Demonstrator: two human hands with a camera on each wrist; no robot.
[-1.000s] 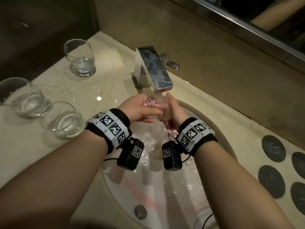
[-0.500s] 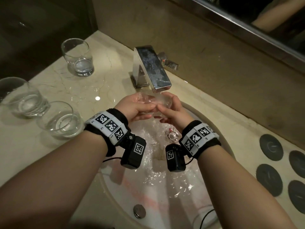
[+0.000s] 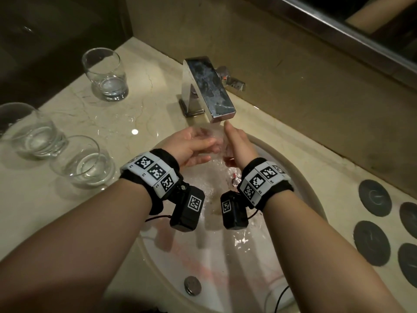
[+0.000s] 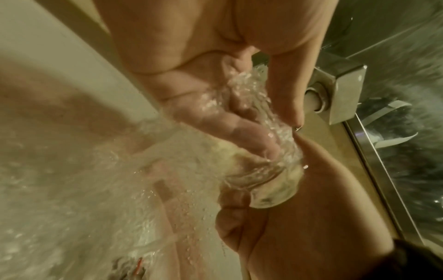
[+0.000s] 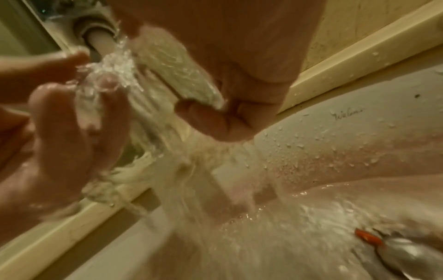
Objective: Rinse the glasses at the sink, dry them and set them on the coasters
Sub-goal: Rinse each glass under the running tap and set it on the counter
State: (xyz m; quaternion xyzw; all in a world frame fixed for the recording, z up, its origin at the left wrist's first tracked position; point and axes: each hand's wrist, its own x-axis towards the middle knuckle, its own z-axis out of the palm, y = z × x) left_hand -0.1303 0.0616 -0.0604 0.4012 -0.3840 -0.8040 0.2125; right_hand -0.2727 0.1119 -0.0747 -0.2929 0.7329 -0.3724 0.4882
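A clear glass [image 3: 217,137] is held between both hands under water running from the chrome tap [image 3: 207,86], over the white sink [image 3: 203,256]. My left hand [image 3: 194,147] pinches its wall. In the left wrist view its fingers [image 4: 239,130] show through the tilted glass [image 4: 271,181], and the thumb lies outside it. My right hand [image 3: 239,145] grips the other side. The right wrist view has the glass [image 5: 177,75] against the palm with the thumb [image 5: 210,123] curled under it. Water blurs the rim.
Three more glasses [image 3: 106,75] [image 3: 33,132] [image 3: 83,161] with a little water stand on the marble counter to the left. Several round dark coasters [image 3: 374,197] lie on the counter at the right. A metal plug [image 3: 192,285] sits at the basin's near side.
Both hands have turned the glass under the stream. My right hand now stands more on edge, its forefinger pointing up toward the spout.
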